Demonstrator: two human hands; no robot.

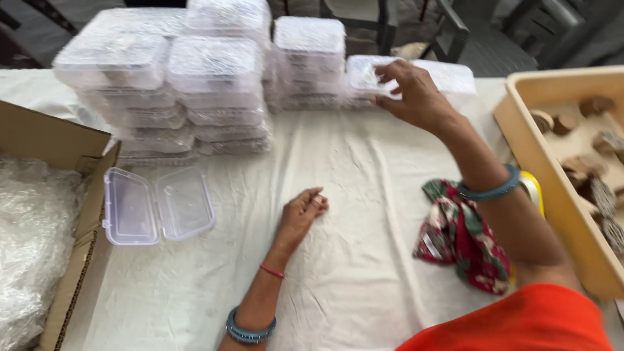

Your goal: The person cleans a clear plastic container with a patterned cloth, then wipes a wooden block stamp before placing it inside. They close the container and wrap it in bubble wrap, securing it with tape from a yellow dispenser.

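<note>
**A:** Head view, go. What have your hands got?

**B:** My right hand (416,97) is up at one o'clock, fingers (390,70) curled over the closed clear box (365,75) on a low stack at the far side of the tabletop (351,260). They're bent around its near edge and touching the lid; I can't tell whether they've really clamped it.

**A:** And the left?

**B:** My left hand (300,218) rests near the centre on the white cloth, fingers folded loosely together and holding nothing.

**A:** What's around you?

**B:** At eleven to twelve o'clock, tall stacks of closed clear boxes (214,91), blurred, each seeming to have something inside. At nine o'clock one open clear box (158,207) lies flat, both halves empty. Just beside it, at the left edge, a cardboard carton (71,214) full of crinkled clear plastic. At three o'clock, a tan tray (552,182) with small brown, wood-like pieces. Just under my right forearm, a red floral cloth (458,237), bunched up.

**A:** How far along would you say?

**B:** Judging by how things lie, well along: many boxes closed and stacked. One box lies open and unfilled, the tray has pieces in it, and the carton may hold more boxes, though the plastic hides that.
</note>
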